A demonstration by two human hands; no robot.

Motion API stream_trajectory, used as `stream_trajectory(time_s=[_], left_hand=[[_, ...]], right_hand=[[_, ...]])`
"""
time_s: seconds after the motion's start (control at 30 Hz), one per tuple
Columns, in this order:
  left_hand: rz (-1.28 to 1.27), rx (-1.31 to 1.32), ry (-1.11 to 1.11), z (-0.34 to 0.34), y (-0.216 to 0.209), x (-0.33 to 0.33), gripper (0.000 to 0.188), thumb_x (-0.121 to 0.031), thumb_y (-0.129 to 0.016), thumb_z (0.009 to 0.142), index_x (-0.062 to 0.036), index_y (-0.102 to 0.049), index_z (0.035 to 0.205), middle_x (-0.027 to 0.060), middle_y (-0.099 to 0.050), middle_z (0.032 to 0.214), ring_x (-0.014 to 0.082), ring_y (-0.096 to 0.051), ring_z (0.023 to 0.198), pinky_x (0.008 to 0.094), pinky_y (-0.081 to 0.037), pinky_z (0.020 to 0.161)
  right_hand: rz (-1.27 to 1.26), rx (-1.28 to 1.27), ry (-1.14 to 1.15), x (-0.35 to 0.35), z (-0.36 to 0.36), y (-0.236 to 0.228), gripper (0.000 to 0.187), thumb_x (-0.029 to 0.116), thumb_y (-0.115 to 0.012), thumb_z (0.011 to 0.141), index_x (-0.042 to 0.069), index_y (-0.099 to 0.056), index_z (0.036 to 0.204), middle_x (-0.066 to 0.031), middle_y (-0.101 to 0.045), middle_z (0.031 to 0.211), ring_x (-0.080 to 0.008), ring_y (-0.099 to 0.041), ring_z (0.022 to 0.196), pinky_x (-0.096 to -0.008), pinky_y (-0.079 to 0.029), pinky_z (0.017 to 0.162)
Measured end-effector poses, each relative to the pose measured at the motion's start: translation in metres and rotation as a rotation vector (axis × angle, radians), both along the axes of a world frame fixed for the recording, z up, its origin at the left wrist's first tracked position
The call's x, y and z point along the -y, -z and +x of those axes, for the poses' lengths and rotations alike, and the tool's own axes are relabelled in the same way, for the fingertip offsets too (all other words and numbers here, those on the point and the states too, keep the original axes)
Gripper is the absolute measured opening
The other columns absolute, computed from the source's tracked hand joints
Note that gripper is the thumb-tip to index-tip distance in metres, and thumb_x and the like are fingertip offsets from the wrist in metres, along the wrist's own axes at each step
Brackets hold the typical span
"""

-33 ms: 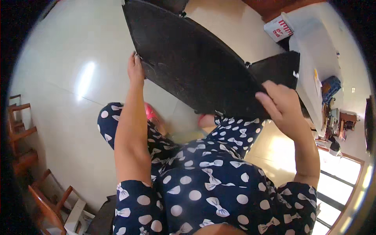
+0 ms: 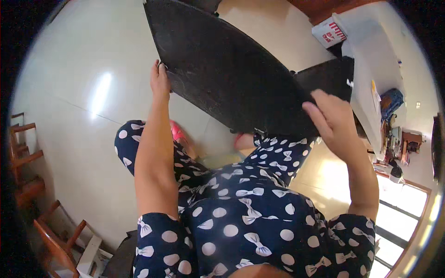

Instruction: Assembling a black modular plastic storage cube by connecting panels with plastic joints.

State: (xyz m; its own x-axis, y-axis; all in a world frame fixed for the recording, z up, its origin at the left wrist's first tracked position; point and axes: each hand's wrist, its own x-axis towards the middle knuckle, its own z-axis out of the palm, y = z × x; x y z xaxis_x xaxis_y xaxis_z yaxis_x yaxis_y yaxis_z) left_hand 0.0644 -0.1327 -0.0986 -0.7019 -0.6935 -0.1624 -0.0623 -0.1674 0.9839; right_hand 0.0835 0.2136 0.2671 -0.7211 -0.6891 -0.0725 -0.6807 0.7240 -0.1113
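A large flat black panel point(image 2: 227, 74) with small clips along its edges is held up in front of me, tilted. My left hand point(image 2: 161, 81) grips its left edge, fingers closed round it near a small metal clip. At the right end, my right hand point(image 2: 333, 121) is closed over the edge, thumb toward the near face; the fingertips are partly hidden and slightly blurred. A second black panel point(image 2: 327, 81) shows behind the right end, with a pale clip on its side. Another dark panel piece point(image 2: 199, 4) is at the top edge.
Wooden chairs point(image 2: 55, 236) stand at the lower left. To the right are a long white surface point(image 2: 371, 60), a red-and-white box point(image 2: 329, 33) and a blue bundle point(image 2: 391, 103). My foot in a pink shoe point(image 2: 178, 132) is on the pale tiled floor point(image 2: 69, 92).
The panel's right part has shifted slightly, and my right hand has moved up a little with it. My left hand stays almost still.
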Motion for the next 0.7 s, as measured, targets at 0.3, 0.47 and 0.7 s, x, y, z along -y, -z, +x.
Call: stream_trajectory(time_s=[0.3, 0.47, 0.7], left_hand=[[-0.131, 0.104, -0.004, 0.008, -0.011, -0.013, 0.066, -0.03, -0.056, 0.094, 0.0006, -0.029, 0.147, 0.0183, -0.041, 0.146, 0.025, -0.053, 0.118, 0.0353, -0.042, 0.099], [-0.397, -0.077, 0.118, 0.008, -0.034, -0.035, 0.062, -0.029, -0.057, 0.094, -0.002, -0.034, 0.145, 0.0201, -0.039, 0.147, 0.033, -0.042, 0.133, 0.0391, -0.032, 0.11], [-0.643, -0.211, 0.127, 0.03, -0.093, -0.051, 0.055, -0.023, -0.059, 0.093, -0.0022, -0.042, 0.14, 0.0211, -0.042, 0.144, 0.0338, -0.04, 0.133, 0.0399, -0.032, 0.11]], right_hand=[[-0.412, 0.376, 0.136, 0.032, -0.088, -0.039, 0.025, 0.021, -0.05, 0.098, -0.001, -0.058, 0.109, -0.0054, -0.062, 0.092, -0.0133, -0.055, 0.087, -0.0274, -0.042, 0.082], [-0.269, 0.259, 0.206, 0.073, -0.114, -0.096, 0.022, 0.026, -0.062, 0.092, 0.006, -0.065, 0.087, -0.0026, -0.061, 0.074, -0.014, -0.057, 0.061, -0.0308, -0.046, 0.06], [-0.358, 0.085, 0.205, 0.092, -0.14, -0.126, 0.023, 0.029, -0.065, 0.09, 0.008, -0.07, 0.084, 0.0007, -0.061, 0.067, -0.0084, -0.054, 0.055, -0.0277, -0.045, 0.055]])
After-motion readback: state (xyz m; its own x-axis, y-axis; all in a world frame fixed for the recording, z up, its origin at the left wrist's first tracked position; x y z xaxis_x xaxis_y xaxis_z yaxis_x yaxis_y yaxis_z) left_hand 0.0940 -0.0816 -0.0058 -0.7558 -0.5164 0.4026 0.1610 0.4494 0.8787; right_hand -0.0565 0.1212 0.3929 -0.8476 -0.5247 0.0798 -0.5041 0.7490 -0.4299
